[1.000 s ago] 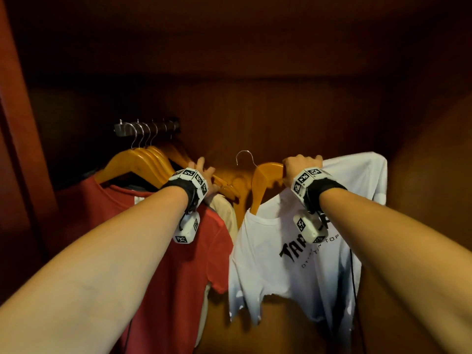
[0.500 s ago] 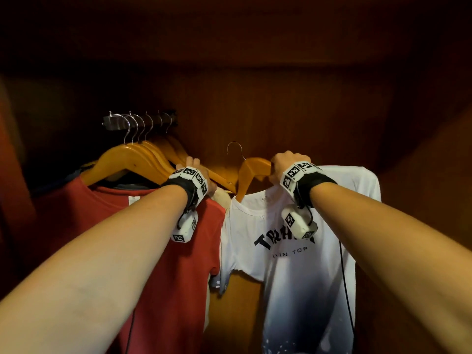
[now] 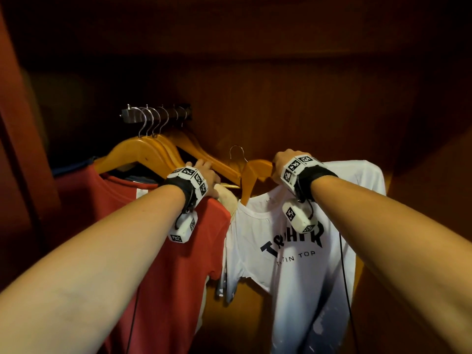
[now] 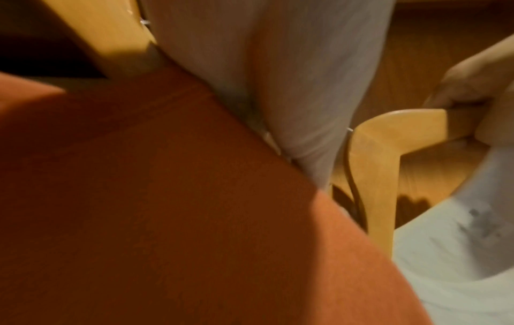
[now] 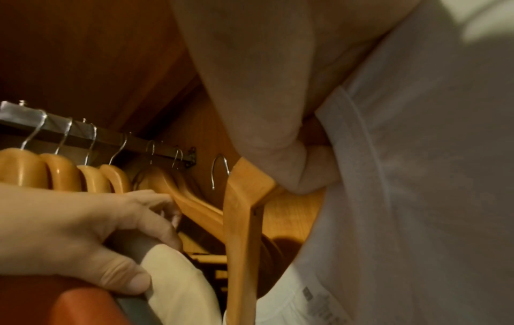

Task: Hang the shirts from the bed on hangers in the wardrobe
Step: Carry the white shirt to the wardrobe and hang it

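White shirt: on hanger, right of rail
Right hand: grips hanger
Left hand: grasps red shirt

White shirt's printed lettering partly behind right wrist camera.

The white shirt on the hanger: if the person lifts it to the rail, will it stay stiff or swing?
Probably swing: the white shirt hangs limp in folds below the wooden hanger. The hanger itself looks rigid, so the right hand gripping it should steer it.
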